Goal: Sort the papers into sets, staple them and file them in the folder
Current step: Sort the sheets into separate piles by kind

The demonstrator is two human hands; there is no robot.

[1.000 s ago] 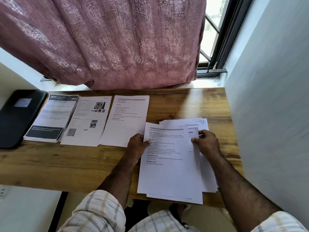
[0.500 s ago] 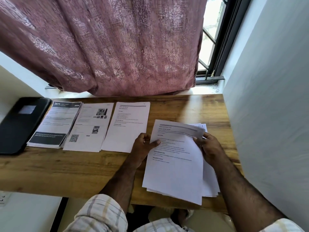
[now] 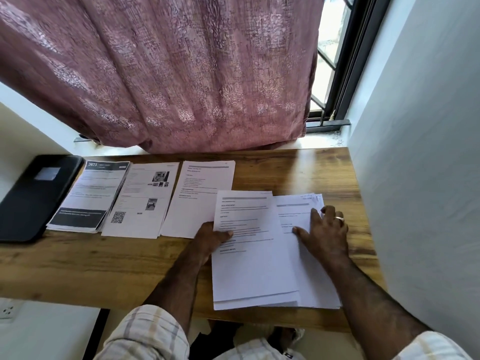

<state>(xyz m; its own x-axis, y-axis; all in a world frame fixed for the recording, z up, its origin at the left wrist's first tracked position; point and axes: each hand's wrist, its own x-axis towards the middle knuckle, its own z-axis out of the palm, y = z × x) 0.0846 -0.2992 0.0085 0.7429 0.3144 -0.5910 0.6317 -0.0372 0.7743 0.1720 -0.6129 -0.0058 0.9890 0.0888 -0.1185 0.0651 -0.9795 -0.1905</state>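
Single head-worn view, looking steeply down, close over desk [image 3: 298,172]

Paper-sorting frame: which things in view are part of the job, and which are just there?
Job:
- sheet pinched by left hand
- unsorted stack under flat right hand
- three sorted piles: dark-header, QR-code, text-only
- black folder

Just there:
- curtain
- window frame
- wall socket
- table
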